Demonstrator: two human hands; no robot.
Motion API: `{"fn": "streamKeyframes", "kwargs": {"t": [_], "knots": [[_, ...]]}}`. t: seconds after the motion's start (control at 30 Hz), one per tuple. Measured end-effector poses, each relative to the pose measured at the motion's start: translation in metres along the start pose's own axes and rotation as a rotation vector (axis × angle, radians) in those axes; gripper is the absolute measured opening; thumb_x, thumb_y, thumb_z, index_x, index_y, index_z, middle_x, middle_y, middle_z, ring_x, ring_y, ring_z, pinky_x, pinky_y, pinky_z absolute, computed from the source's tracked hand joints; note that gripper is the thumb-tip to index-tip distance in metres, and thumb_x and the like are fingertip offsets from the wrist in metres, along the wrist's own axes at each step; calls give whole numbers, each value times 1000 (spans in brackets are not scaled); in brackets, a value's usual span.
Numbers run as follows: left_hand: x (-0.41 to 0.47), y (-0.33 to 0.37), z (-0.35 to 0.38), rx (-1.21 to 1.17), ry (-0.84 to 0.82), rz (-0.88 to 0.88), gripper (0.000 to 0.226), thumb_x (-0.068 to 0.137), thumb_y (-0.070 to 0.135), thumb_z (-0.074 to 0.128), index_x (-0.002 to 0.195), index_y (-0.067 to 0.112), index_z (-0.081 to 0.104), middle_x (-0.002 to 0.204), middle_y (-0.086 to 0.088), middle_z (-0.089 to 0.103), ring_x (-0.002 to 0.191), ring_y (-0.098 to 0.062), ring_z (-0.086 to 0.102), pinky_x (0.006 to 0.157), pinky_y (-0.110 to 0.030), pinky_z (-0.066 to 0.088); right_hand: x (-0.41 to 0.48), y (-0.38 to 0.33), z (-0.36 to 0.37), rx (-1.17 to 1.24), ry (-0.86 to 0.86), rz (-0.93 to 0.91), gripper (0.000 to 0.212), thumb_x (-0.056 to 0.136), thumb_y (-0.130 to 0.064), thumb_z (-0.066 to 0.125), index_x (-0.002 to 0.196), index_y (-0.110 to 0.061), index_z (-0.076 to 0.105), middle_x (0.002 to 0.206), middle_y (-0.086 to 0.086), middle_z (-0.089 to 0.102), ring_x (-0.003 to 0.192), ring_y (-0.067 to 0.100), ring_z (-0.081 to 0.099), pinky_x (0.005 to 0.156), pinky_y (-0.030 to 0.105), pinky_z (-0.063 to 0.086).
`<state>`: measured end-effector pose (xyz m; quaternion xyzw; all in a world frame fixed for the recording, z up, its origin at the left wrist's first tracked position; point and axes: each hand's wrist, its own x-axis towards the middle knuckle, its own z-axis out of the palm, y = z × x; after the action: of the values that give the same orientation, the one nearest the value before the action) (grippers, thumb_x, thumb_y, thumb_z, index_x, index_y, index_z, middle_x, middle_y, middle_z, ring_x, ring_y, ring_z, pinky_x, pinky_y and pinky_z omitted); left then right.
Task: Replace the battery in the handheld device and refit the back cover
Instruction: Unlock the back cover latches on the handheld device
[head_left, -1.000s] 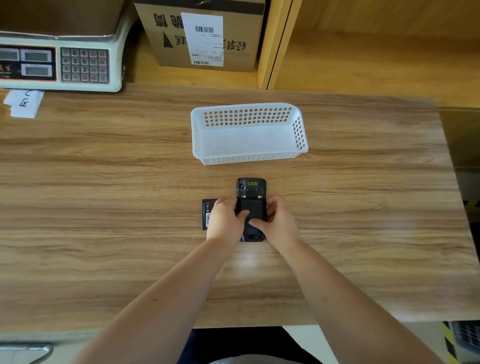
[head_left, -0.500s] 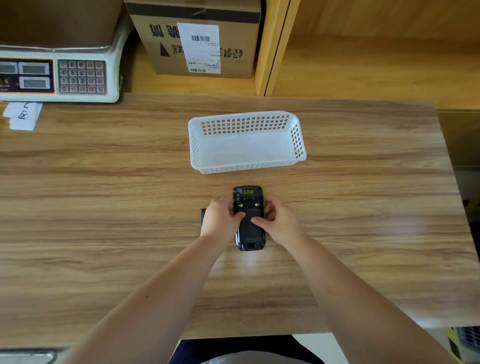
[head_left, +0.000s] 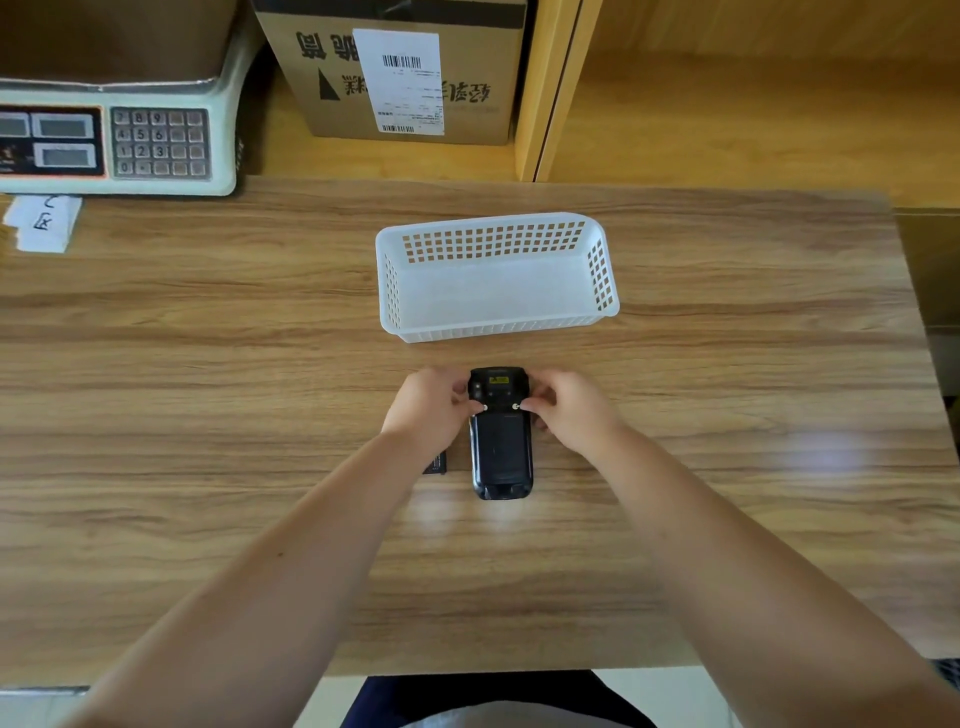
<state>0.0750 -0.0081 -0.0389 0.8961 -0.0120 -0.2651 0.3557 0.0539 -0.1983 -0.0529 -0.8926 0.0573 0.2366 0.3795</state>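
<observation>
Leftmost, at the frame's upper left, a weighing scale (head_left: 119, 137) sits above the wooden table (head_left: 208, 415). Near the middle, the left hand (head_left: 428, 408) pinches the upper left edge of the black handheld device (head_left: 501, 441), lying back-up; a dark battery (head_left: 436, 462) peeks from under that wrist. Beyond the device sits a white basket (head_left: 496, 278). The right hand (head_left: 569, 410) pinches the device's upper right edge.

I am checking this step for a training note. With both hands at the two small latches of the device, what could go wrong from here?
1. The left hand and right hand press only at the top of the handheld device; the back cover may stay loose lower down.
2. The battery lying beside it, half hidden under the left wrist, could be nudged or confused with the fitted one.
3. The device lies unclamped on the table and might slide.
</observation>
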Motion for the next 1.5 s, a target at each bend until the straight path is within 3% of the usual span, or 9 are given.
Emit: {"fn": "streamKeyframes", "kwargs": {"t": [0.23,0.4,0.5,0.6,0.7,0.8,1.0,1.33,1.5], "knots": [[1,-7,-4,95,-10,92,16,85,17,67,100,23,69,92,4,61,84,-16,58,72,-29,46,4,-2,-6,-379,4,-183,20,92,-24,55,107,-12,60,81,7,67,73,26,62,58,33,45],[9,-6,-8,262,-62,168,45,87,23,67,130,23,58,126,-2,59,123,-23,44,102,-34,36,10,-3,-8,-501,-17,-277,22,95,-24,51,110,-9,58,86,10,68,75,29,62,57,34,43],[14,-3,-10,311,-80,168,53,88,27,66,138,17,52,137,-4,53,132,-25,37,110,-35,31,14,-7,-11,-582,-52,-289,24,96,-26,50,107,-8,60,86,11,67,76,29,62,54,31,37],[19,-2,-9,376,-107,176,45,89,29,64,130,13,58,128,-7,58,125,-26,43,103,-36,38,16,-13,-16,-720,-78,-321,25,97,-27,48,104,-7,60,84,10,65,72,29,61,47,28,30],[23,-2,-10,443,-135,216,25,88,30,64,102,10,65,101,-6,61,105,-26,53,82,-33,45,15,-20,-17,-863,-99,-349,19,97,-16,46,109,-7,58,94,6,68,73,27,62,41,26,20],[25,-3,-12,475,-154,262,20,86,30,65,89,11,62,90,-5,57,91,-24,53,74,-34,46,15,-22,-14,-914,-113,-375,24,92,-4,42,112,-5,55,106,4,69,83,28,65,45,26,25],[25,2,-18,571,-200,307,21,83,32,62,92,13,60,83,-3,57,81,-24,57,64,-32,48,11,-15,-10,-992,-54,-411,27,90,-1,44,115,-3,52,95,5,69,75,25,65,46,27,29],[32,6,-26,832,-256,528,33,91,38,56,102,8,59,91,-4,58,82,-20,52,75,-33,48,7,-19,-15,-943,-82,-423,31,97,-12,39,125,-2,45,108,8,65,85,28,64,59,33,49],[34,-3,-21,845,-173,596,36,90,36,57,103,2,62,90,-7,62,80,-23,53,75,-36,50,8,-19,-16,-941,-70,-438,29,97,-14,38,124,-3,47,104,8,66,83,27,64,54,31,39]]}}
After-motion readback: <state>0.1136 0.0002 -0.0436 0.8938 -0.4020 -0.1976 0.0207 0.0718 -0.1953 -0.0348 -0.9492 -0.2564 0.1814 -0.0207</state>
